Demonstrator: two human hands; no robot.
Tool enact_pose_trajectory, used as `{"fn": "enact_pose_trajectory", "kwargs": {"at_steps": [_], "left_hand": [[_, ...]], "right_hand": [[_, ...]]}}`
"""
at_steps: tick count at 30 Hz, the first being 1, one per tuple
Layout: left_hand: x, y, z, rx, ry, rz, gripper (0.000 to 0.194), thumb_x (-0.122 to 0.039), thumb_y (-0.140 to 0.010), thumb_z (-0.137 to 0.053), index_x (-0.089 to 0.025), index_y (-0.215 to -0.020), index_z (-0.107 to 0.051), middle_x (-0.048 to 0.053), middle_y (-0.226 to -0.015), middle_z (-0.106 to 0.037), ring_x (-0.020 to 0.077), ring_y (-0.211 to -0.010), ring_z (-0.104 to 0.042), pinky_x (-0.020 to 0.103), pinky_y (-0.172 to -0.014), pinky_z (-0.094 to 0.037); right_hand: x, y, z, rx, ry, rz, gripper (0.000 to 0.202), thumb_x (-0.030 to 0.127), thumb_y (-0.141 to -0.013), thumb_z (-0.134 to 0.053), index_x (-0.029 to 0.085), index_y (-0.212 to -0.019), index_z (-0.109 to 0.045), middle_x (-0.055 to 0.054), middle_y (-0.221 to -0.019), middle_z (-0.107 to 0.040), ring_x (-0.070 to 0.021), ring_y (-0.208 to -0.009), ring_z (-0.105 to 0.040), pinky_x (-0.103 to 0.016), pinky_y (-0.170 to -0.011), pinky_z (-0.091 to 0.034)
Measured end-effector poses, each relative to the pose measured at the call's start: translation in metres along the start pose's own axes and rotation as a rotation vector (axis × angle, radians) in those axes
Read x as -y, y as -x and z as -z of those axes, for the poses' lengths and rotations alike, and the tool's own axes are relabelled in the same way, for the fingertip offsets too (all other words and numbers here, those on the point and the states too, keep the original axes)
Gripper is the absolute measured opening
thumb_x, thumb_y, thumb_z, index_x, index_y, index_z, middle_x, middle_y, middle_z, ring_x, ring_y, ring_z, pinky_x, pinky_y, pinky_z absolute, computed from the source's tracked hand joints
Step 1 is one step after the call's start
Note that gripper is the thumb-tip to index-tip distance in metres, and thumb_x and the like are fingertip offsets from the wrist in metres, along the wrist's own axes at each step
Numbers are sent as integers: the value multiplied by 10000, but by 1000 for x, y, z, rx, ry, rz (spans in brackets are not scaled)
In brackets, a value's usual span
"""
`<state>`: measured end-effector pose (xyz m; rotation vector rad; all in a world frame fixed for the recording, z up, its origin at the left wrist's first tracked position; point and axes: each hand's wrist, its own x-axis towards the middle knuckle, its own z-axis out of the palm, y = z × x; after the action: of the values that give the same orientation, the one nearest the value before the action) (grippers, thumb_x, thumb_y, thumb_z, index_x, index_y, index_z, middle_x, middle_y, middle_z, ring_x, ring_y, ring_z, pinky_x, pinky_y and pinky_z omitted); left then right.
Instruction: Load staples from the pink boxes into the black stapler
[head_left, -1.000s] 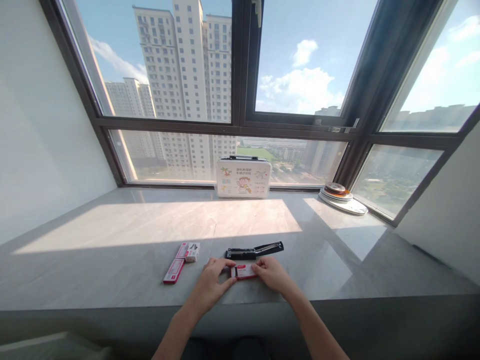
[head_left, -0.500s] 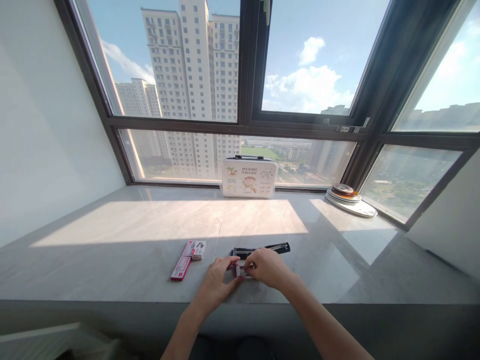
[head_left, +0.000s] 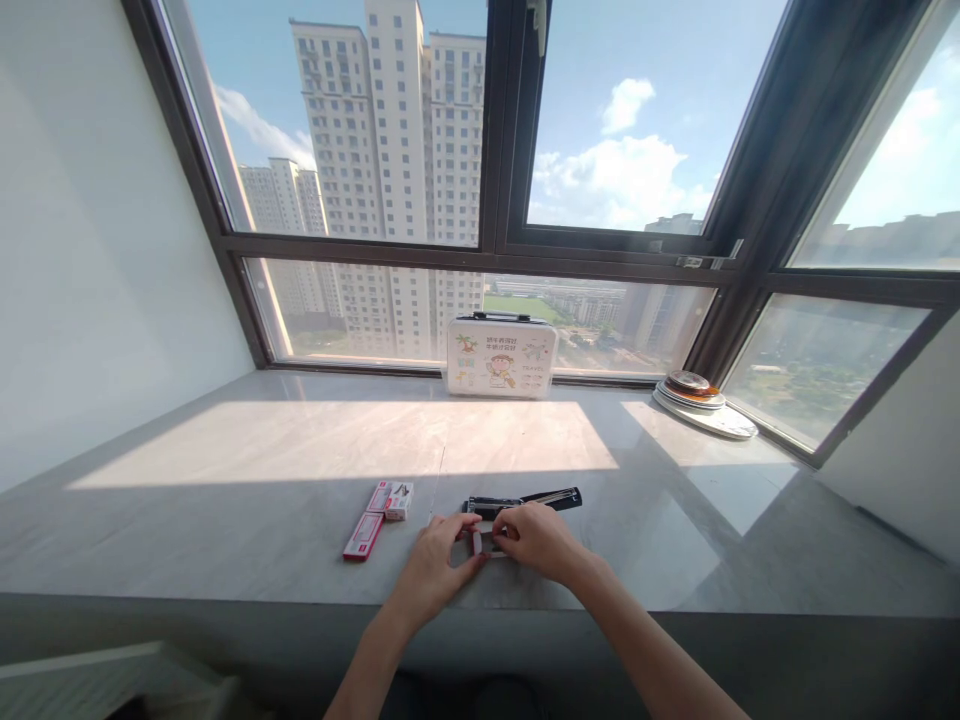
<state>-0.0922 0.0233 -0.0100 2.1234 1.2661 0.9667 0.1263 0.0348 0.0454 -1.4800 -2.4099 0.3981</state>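
A small open box (head_left: 478, 543) lies on the sill just in front of a black stapler (head_left: 491, 506), which is opened out with its parts spread to the right. My left hand (head_left: 435, 562) grips the box between thumb and fingers at its left end. At the box's right part, my right hand (head_left: 536, 540) has its fingers pinched together; what they hold is hidden. Left of my hands lie red-and-white boxes (head_left: 364, 536) and a small white box (head_left: 399, 501), touching each other.
A white case with cartoon prints (head_left: 501, 358) stands against the window. Stacked plates or lids (head_left: 705, 412) sit at the right back corner. The sill's front edge (head_left: 262, 600) runs below my hands.
The camera view has shifted slightly. My right fingers have moved a little at the small box, while my left hand keeps its grip.
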Motion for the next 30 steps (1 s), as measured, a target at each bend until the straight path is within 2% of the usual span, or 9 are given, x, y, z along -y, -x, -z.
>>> {"fn": "enact_pose_trajectory", "kwargs": {"at_steps": [6,10,14,20,22,25,27,30], "left_hand": [[-2,0,2,-1,-16,-8,464,-367,-829,-709,-279,-1275,-620,58,-1151,-668,243,-1044,-625,365,-932,-494],[-4,1,2,-7,-12,-2,445,-334,-825,-710,-276,-1258,-626,55,-1128,-671,242,-1040,-623,357,-931,-489],[-3,1,1,-5,4,-5,460,-294,-817,-703,-277,-1269,-618,51,-1156,-661,240,-1070,-613,362,-963,-475],[-3,0,3,-7,7,-7,473,-310,-793,-722,-276,-1254,-624,59,-1170,-658,251,-1082,-602,365,-972,-462],[-4,0,5,-22,7,1,451,-355,-800,-722,-265,-1232,-629,53,-1120,-673,245,-1046,-608,346,-930,-469],[-8,-2,5,-7,47,91,353,-440,-891,-610,-245,-1184,-629,18,-910,-694,202,-826,-626,299,-754,-473],[-13,-5,0,-2,53,132,291,-430,-926,-548,-238,-1126,-636,1,-835,-695,184,-728,-609,287,-691,-445],[-23,-9,-13,-11,23,119,202,-377,-903,-569,-239,-1026,-651,0,-829,-709,181,-726,-614,287,-700,-426]], "right_hand": [[3,-13,1,7,3,25,155,263,-780,-678,293,-857,-809,-25,-759,-741,-216,-752,-646,-268,-670,-360],[2,-9,8,-5,-40,39,180,273,-820,-639,286,-916,-791,-2,-721,-709,-170,-680,-612,-249,-614,-333],[-19,9,10,-92,-189,-14,169,310,-857,-613,228,-904,-753,16,-638,-614,-133,-584,-531,-235,-569,-315],[-56,32,-10,-196,-311,-63,213,374,-904,-568,199,-932,-687,44,-589,-505,-123,-554,-463,-234,-566,-326],[-61,37,-13,-203,-311,-80,244,392,-907,-574,197,-1010,-679,38,-614,-534,-130,-568,-484,-240,-575,-337],[-62,42,-13,-161,-302,-92,360,439,-879,-629,195,-1140,-665,8,-692,-619,-150,-607,-538,-253,-584,-353],[-58,44,-11,-123,-295,-76,395,471,-856,-663,202,-1145,-678,-10,-745,-661,-164,-644,-567,-259,-596,-363],[-47,44,-9,-96,-285,-44,366,490,-851,-674,217,-1092,-711,-17,-787,-689,-170,-677,-581,-261,-603,-359]]}}
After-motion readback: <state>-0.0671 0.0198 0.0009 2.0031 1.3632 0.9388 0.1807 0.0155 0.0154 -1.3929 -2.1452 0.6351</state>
